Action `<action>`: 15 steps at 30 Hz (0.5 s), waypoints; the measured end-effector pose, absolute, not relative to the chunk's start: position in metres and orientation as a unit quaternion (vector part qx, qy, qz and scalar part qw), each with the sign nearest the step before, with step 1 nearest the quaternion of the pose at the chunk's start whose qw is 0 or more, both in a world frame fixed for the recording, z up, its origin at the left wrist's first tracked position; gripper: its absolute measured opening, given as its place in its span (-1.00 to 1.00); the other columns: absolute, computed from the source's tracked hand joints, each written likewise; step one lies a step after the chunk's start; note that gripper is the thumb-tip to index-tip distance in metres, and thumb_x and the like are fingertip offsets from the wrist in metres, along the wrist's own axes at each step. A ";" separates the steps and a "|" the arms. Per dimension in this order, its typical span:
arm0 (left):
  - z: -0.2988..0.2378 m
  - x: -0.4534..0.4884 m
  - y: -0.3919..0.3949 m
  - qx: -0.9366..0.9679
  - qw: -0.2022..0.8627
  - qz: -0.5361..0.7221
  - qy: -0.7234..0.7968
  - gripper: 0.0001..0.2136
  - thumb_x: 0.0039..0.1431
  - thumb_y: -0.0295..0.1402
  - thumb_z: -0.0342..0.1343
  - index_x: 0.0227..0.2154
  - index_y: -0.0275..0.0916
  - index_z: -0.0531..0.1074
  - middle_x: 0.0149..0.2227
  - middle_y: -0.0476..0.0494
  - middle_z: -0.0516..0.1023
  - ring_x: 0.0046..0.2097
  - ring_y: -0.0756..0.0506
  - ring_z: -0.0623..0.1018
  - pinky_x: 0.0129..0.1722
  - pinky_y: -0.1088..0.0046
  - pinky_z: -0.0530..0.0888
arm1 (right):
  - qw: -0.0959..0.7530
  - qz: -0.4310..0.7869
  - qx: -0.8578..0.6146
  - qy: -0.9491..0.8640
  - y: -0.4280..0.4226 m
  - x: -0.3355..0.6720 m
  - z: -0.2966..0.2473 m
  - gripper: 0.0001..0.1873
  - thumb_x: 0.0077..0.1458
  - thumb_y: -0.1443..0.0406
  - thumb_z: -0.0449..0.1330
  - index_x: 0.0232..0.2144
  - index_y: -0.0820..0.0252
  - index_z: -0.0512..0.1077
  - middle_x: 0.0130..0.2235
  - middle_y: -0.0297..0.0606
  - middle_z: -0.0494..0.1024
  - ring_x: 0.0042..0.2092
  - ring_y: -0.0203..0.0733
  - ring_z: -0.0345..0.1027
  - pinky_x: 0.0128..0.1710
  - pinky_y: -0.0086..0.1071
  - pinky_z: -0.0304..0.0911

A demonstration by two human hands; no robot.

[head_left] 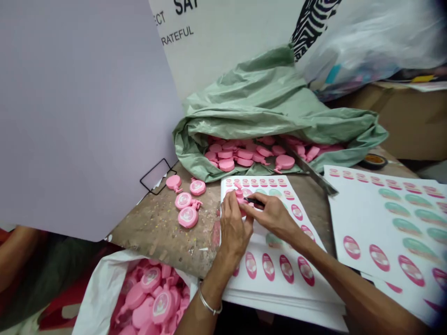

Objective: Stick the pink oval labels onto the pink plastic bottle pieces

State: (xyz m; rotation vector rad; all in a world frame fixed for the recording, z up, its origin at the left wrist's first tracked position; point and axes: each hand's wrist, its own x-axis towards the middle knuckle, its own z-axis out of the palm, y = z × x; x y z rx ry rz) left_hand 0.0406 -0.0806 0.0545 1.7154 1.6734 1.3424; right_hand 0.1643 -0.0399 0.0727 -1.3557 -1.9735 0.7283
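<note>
My left hand (234, 223) is closed around a pink round plastic piece (239, 191) that it holds over a white sticker sheet (275, 274). My right hand (274, 215) pinches a thin dark tool (254, 201), whose tip points at the pink piece. The sheet carries rows of pink and green oval stickers. Several pink pieces with stickers on them (186, 201) lie on the worn wooden table (164, 228) to the left of my hands.
A green plastic bag (272, 102) full of plain pink pieces lies open at the back. A white bag (104, 288) with stickered pink pieces sits at the front left. More sticker sheets (387, 223) lie at the right. A large lilac board (80, 111) stands at the left.
</note>
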 end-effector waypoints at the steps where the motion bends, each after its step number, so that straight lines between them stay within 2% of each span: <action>1: 0.053 0.038 -0.079 0.585 0.217 0.487 0.611 -0.53 0.13 -0.41 0.03 0.13 -0.34 0.23 0.10 -0.42 0.38 0.17 -0.28 0.35 0.16 0.11 0.28 | 0.313 0.290 -0.515 -0.743 -0.037 0.170 0.069 -0.68 0.13 0.04 0.07 -0.30 0.13 0.45 -0.41 -0.32 0.56 -0.40 -0.22 0.39 -0.41 -0.40 0.17; 4: 0.047 0.025 -0.072 0.435 0.378 0.532 0.620 -0.60 0.10 -0.31 0.10 0.00 -0.32 0.30 -0.05 -0.37 0.47 -0.08 -0.23 0.53 -0.10 0.14 0.51 | 0.290 0.206 -0.563 -0.746 -0.020 0.189 0.051 -0.67 0.21 0.08 -0.02 -0.21 0.16 0.38 -0.46 -0.31 0.52 -0.45 -0.21 0.34 -0.39 -0.36 0.13; 7: 0.041 0.017 -0.066 0.328 0.535 0.560 0.540 -0.61 0.03 -0.19 0.20 -0.13 -0.32 0.35 -0.15 -0.29 0.50 -0.29 -0.13 0.56 -0.37 0.27 0.59 | 0.254 0.088 -0.564 -0.781 -0.008 0.199 0.030 -0.79 0.20 0.20 0.00 -0.29 0.17 0.37 -0.44 -0.25 0.52 -0.39 -0.15 0.35 -0.28 -0.29 0.08; 10: 0.036 0.019 -0.066 0.320 0.573 0.566 0.499 -0.59 -0.04 -0.13 0.27 -0.20 -0.32 0.41 -0.24 -0.21 0.50 -0.35 -0.07 0.55 -0.43 0.37 0.58 | 0.246 0.056 -0.541 -0.802 -0.009 0.200 0.016 -0.81 0.18 0.22 0.02 -0.35 0.18 0.38 -0.38 -0.18 0.52 -0.27 -0.09 0.34 -0.20 -0.24 0.02; 15: 0.030 0.025 -0.067 0.328 0.557 0.562 0.517 -0.57 -0.01 -0.08 0.25 -0.19 -0.31 0.44 -0.23 -0.20 0.49 -0.39 -0.05 0.55 -0.43 0.36 0.59 | 0.244 0.022 -0.522 -0.817 -0.012 0.201 0.010 -0.77 0.21 0.22 0.00 -0.39 0.19 0.37 -0.41 -0.20 0.48 -0.30 -0.12 0.30 -0.22 -0.27 -0.01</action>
